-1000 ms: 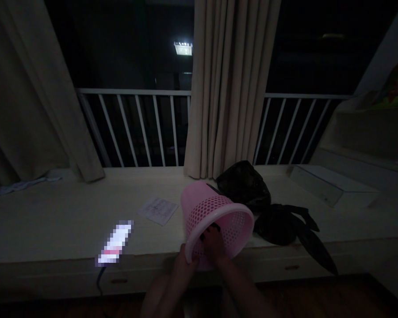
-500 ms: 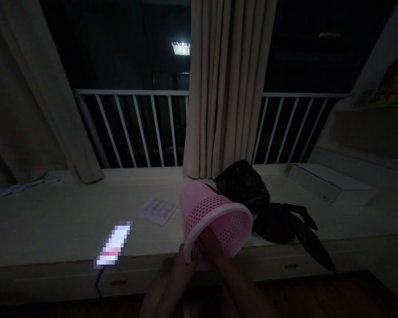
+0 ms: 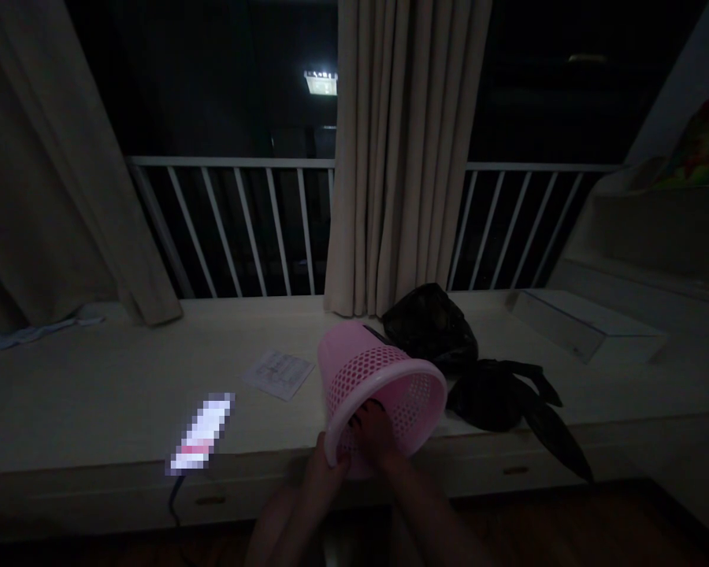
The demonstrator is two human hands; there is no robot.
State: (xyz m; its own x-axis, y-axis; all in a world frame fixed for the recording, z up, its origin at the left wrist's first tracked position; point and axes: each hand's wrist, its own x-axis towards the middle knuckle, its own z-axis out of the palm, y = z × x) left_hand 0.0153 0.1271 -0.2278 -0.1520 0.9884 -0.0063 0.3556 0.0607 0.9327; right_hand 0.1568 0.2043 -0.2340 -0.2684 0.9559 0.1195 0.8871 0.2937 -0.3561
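Observation:
A pink plastic waste basket (image 3: 348,346) with a perforated band lies tilted at the front edge of the white ledge, its mouth toward me. My left hand (image 3: 332,465) is closed on the basket's near left rim, thumb on the inside. Into the mouth reaches my right hand (image 3: 371,433), its fingers curled. Dark strips show at these fingers, but I cannot make out what they are. Just behind and right of the basket sits a bulging black plastic bag (image 3: 431,327). A second black bag (image 3: 488,394), knotted, has its long ends trailing over the ledge's edge.
On the ledge (image 3: 213,346) lie a printed sheet of paper (image 3: 280,374) and a bright, blurred-out phone-like screen (image 3: 201,433) with a cable. A white box (image 3: 591,327) stands at the right. Behind are a beige curtain (image 3: 407,157) and a white railing (image 3: 236,164).
My right hand has shifted slightly inside the basket, its fingers turning a little. The basket and left hand stay nearly the same. The whole view has moved a few pixels.

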